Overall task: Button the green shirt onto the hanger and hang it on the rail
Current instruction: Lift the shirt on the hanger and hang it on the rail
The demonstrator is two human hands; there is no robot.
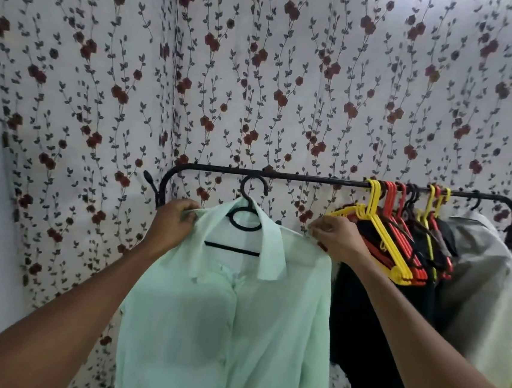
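Green shirt (230, 316), one, on one hanger (249, 205); two hands (174, 220) (336, 237) pinch it.

The shirt (228, 310) hangs by its hanger (248, 212) from the rail (297, 177) — left of the empty hangers (378, 237) and hung clothes (478, 277), curtain (260, 69) behind.

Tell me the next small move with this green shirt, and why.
Probably let go of both shoulders. The black hanger already hooks over the rail, the green shirt looks buttoned, and the left hand and right hand only pinch its shoulders.
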